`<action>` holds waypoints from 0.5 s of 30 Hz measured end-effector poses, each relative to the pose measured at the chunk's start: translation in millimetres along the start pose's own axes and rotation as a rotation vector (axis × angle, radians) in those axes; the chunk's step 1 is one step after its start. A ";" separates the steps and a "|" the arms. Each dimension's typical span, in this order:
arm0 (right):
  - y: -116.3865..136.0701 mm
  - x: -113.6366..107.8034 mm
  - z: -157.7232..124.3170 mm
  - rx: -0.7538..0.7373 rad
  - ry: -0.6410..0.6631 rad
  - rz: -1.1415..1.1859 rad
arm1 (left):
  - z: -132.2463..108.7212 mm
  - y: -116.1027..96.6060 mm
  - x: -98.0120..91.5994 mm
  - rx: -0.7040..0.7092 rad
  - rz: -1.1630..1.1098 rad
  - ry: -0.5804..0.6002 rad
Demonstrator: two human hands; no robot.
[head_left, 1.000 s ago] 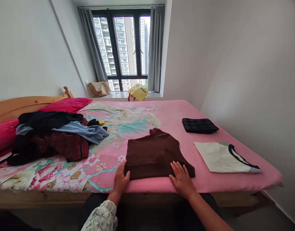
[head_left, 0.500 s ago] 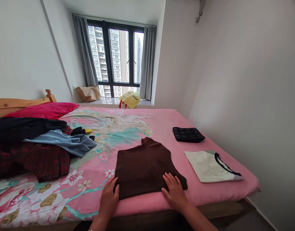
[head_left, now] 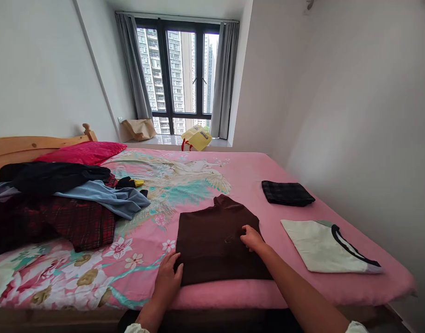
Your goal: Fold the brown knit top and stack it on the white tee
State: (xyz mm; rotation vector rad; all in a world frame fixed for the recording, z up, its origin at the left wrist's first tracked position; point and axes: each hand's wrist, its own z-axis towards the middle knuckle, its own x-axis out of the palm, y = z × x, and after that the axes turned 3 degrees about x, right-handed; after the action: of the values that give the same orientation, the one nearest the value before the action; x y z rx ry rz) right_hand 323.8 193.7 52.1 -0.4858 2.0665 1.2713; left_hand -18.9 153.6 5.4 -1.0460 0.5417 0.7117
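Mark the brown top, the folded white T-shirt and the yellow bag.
brown top [head_left: 212,240]: head view, middle of the fabric.
folded white T-shirt [head_left: 321,245]: head view, its plain white front.
yellow bag [head_left: 197,137]: head view, its yellow side.

At the lower centre, the left hand [head_left: 169,277] and the right hand [head_left: 252,238] lie flat on the brown top [head_left: 212,243].
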 end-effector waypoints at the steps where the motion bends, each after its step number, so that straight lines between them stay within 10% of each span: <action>1: -2.3 0.3 -1.6 0.015 0.018 0.023 | 2.8 -2.9 -4.0 -0.004 0.001 0.027; 15: 5.0 -37.6 -29.1 -0.155 -0.188 0.314 | 28.2 -36.2 -26.8 -0.148 0.190 0.133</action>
State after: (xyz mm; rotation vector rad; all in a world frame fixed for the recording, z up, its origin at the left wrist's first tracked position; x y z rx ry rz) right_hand 337.8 169.2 90.7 -0.1020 1.9454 1.6019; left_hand -7.5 160.6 56.9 -1.1961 0.7186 0.8629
